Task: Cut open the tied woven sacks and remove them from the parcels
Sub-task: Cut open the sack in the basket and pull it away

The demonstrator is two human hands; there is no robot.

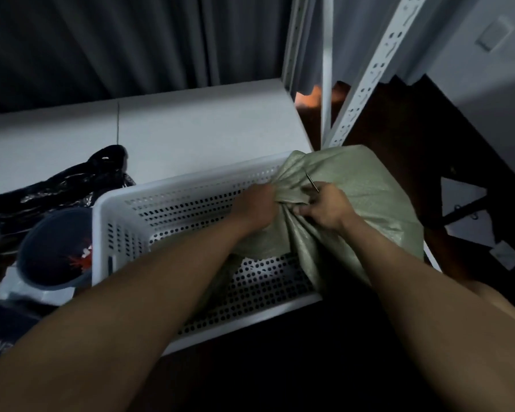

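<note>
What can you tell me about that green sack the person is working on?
The sack is pale green woven material with a slight sheen, bulging as if full. It sits at the right end of a white perforated basket, partly hanging over its rim. Its top is gathered into a bunched, wrinkled neck. The left hand grips that neck, and the right hand holds the fabric beside it while holding a thin blade pointing up against the sack. No cut is visible.
</note>
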